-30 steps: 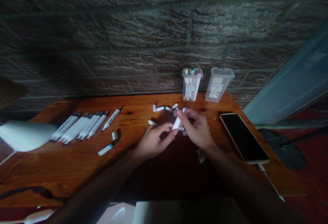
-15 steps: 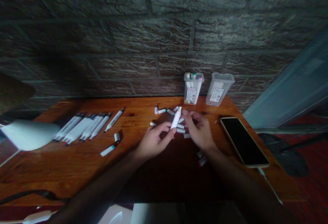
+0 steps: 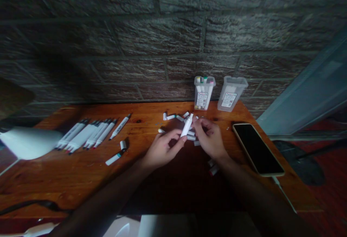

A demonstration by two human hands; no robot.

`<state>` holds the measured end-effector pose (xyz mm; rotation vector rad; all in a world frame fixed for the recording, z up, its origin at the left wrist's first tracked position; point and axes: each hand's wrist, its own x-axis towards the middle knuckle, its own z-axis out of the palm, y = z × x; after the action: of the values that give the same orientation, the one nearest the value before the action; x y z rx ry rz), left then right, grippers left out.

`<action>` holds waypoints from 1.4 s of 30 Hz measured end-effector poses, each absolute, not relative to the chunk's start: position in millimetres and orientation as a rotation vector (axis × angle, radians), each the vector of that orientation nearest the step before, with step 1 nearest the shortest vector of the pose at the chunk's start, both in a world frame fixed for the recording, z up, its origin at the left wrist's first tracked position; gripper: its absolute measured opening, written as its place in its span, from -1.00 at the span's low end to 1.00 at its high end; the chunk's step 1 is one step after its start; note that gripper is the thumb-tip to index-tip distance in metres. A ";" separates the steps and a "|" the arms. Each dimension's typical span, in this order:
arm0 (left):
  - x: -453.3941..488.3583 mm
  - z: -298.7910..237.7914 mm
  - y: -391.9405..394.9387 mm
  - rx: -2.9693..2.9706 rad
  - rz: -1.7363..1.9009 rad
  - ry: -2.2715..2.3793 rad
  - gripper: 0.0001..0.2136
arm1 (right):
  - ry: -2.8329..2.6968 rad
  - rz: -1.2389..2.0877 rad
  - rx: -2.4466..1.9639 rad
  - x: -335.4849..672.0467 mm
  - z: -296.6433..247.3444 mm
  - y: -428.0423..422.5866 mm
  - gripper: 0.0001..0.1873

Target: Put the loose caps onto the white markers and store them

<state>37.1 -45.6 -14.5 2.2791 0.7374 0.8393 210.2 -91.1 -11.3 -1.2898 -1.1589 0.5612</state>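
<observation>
My left hand (image 3: 162, 149) pinches an uncapped white marker (image 3: 185, 128) between thumb and fingers, its narrow end tilted up and to the right. Close beside that end is my right hand (image 3: 213, 140), thumb and fingertips pressed together; whatever they may hold is too small or hidden to name. Under and behind the hands lie several loose marker caps (image 3: 171, 117), white and grey, some partly covered by the fingers. Beneath my right wrist a few more pieces, one with a red end (image 3: 214, 170), lie in shadow.
Several white markers (image 3: 93, 136) lie in a row at left, with a single marker (image 3: 120, 126) beside them. Nearer are a green-ringed marker piece (image 3: 113, 159) and cap (image 3: 123, 145). Two clear plastic boxes (image 3: 202, 99) (image 3: 232, 96) stand by the wall. A phone (image 3: 258, 150) lies right.
The marker's narrow end has shifted slightly to the right, nearer my right fingertips. Both hands otherwise keep nearly the same place and grip.
</observation>
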 end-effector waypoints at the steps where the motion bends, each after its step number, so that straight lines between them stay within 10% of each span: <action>1: 37.2 -14.5 -45.7 2.283 0.837 0.738 -0.83 | -1.157 0.562 -1.287 210.1 -11.2 -91.3 -0.56; 42: 39.1 -14.3 -47.4 2.403 0.821 0.675 -0.88 | -0.820 0.491 -1.323 233.4 -34.2 -70.3 -0.72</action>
<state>39.1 -47.4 -14.3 2.4033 0.6748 0.8214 233.4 -70.3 -34.2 -1.3226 -0.8195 0.4911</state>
